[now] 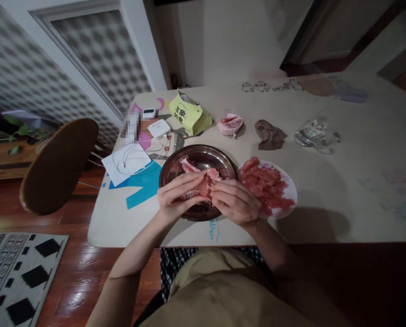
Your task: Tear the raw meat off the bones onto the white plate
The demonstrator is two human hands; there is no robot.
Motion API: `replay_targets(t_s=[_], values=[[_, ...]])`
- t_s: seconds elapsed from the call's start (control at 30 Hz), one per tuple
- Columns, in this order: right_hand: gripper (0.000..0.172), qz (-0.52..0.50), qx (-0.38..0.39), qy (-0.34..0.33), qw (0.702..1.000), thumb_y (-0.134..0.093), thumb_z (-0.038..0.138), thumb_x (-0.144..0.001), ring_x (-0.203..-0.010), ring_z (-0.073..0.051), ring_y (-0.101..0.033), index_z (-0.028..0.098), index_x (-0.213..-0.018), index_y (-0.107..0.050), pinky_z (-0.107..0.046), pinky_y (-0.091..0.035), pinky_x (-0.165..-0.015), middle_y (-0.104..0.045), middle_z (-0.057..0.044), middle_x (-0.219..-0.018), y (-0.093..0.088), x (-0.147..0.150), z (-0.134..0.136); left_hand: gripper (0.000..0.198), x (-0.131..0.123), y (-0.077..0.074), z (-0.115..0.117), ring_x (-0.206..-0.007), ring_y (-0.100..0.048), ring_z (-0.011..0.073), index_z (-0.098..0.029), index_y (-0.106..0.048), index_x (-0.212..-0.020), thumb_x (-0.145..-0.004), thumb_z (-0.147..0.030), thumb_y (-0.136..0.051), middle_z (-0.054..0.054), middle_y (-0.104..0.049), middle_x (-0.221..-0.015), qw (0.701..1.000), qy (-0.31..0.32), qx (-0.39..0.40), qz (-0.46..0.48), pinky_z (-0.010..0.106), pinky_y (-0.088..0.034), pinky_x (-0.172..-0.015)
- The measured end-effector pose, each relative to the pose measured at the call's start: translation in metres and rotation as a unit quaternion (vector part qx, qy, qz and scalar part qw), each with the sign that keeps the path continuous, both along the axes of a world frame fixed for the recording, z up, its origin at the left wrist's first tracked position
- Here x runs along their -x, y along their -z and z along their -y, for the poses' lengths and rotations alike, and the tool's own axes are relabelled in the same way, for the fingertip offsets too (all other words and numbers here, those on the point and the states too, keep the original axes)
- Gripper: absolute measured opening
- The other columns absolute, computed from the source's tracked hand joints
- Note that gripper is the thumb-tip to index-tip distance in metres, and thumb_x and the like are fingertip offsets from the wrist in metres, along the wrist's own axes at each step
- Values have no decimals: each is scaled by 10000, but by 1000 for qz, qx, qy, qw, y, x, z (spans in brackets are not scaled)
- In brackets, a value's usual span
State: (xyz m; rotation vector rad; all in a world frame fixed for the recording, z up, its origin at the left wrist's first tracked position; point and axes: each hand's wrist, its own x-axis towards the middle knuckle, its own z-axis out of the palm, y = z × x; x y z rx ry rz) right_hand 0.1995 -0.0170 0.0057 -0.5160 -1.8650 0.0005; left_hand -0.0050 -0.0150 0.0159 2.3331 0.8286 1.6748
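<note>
Over a metal bowl [165, 169] my left hand [179, 193] and my right hand [237, 200] meet at the fingertips. Between them is a piece of red pomelo flesh [205, 186], and the fingers of both hands are closed on it. Pale pink pieces of membrane or rind [189, 165] lie in the bowl, partly hidden by my hands. Just right of the bowl, a white plate [291, 200] bears a heap of peeled red pomelo flesh [266, 184]. Farther back sits a pink, partly peeled pomelo portion [230, 124].
Behind the bowl stands a yellow-green paper bag [190, 113]. A crumpled brown cloth [269, 135] and a clear glass vessel [315, 132] are at the right. White paper [126, 163], a white box with a cable [159, 129] and a small timer-like device [149, 113] lie left. A chair [58, 165] stands beside the table.
</note>
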Motion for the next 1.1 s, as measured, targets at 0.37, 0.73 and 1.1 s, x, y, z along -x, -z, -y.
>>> replay_targets(t_s=[0.37, 0.73, 1.1], values=[[233, -5, 15, -12, 1000, -681, 77, -957, -983, -204, -774, 200, -1154, -699, -377, -703, -841, -791, -72, -1027, 1, 0, -3, 657, -1, 4, -1, -1121, -790, 232, -260, -691, -1372, -757, -265, -923, 97, -791, -1248, 999, -9, 29, 24, 372, -689, -954], [312, -2, 45, -10, 999, -686, 44, -933, -1006, -200, -765, 227, -1184, -721, -350, -688, -882, -778, -61, -1054, 3, 0, -3, 595, 1, 3, -3, -1083, -801, 247, -246, -723, -1320, -764, -302, -926, 95, -803, -1213, 994, -104, -5, 39, 399, -699, -928], [533, 3, 27, 53, 998, -672, 10, -936, -1080, -205, -778, 229, -1421, -648, -347, -668, -996, -802, -74, -1143, 0, 7, -8, 579, 0, 11, -5, -1321, -691, 294, -274, -679, -1389, -845, -334, -867, 138, -699, -1422, 964, 82, 201, 156, 346, -707, -862]])
